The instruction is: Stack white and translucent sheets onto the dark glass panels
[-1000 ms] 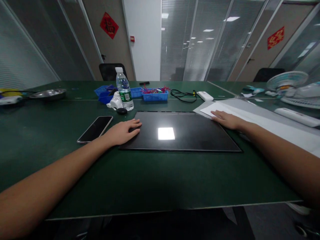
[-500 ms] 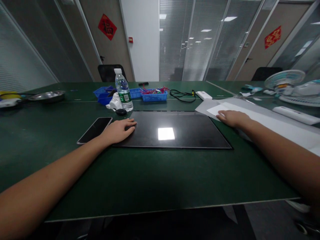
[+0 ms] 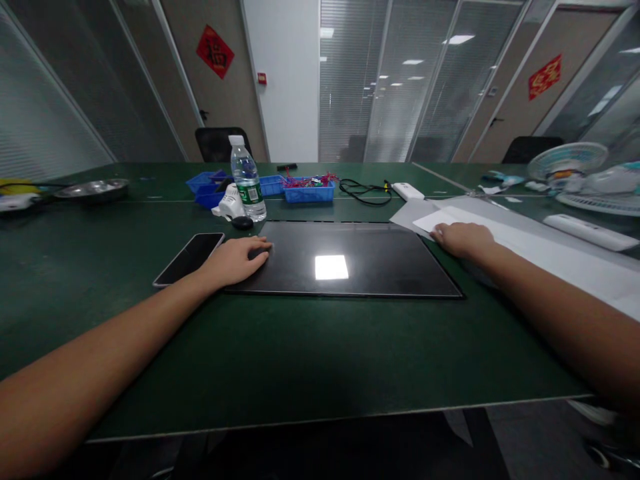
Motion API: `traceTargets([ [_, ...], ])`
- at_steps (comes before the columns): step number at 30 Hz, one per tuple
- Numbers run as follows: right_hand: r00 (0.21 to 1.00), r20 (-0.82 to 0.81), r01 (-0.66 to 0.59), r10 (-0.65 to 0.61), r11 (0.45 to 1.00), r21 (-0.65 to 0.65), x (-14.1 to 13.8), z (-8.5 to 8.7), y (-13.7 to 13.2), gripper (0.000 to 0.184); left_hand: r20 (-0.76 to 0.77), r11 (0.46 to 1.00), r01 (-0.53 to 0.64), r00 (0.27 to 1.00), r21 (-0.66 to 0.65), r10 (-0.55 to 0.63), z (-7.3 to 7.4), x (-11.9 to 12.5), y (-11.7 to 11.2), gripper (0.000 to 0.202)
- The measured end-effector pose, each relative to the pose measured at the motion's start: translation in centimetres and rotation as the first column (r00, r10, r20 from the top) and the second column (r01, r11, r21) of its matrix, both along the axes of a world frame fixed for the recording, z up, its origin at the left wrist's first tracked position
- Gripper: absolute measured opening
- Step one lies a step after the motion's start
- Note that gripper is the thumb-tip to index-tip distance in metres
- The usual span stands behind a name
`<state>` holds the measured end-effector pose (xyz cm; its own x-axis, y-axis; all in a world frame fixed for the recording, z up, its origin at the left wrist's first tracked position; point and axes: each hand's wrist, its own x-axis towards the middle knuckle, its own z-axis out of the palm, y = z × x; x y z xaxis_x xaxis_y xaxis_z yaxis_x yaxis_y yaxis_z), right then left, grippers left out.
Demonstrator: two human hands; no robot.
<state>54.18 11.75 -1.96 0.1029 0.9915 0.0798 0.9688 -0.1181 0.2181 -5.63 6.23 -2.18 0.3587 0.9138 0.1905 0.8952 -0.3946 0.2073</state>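
Observation:
A flat black glossy panel (image 3: 350, 260) lies on the green table (image 3: 280, 360) in front of me, with a ceiling light reflected in it. My left hand (image 3: 235, 260) rests palm down on the panel's left edge, fingers loosely curved and holding nothing. My right hand (image 3: 463, 238) lies at the panel's far right corner, fingers curled down onto a white paper sheet (image 3: 530, 243). A black phone (image 3: 190, 258) lies face up just left of my left hand.
Behind the panel stand a water bottle (image 3: 247, 179), a white object (image 3: 230, 203), blue trays (image 3: 309, 190) with coloured bits, a black cable (image 3: 365, 191) and a white box (image 3: 409, 191). A fan (image 3: 565, 160) lies at the right, a metal dish (image 3: 93, 191) at the left.
The panel has slid away from me and to the left, and both hands went with it. My right hand has drawn off the panel's corner onto the paper and curled.

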Motion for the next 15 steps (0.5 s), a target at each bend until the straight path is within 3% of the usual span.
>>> traceTargets([
  [6, 0.996, 0.003, -0.091, 0.091, 0.994, 0.066, -1.8, 1.6, -1.7, 0.050, 0.000, 1.000, 0.004, 1.000, 0.003, -0.004, 0.0, -0.1, 0.0, 0.054],
  [15, 0.998, 0.058, -0.009, -0.005, 0.973, 0.231, -3.9, 5.5, -5.0, 0.049, 0.013, 1.000, 0.009, 1.000, -0.006, -0.009, -0.1, -0.1, 0.1, 0.055],
])
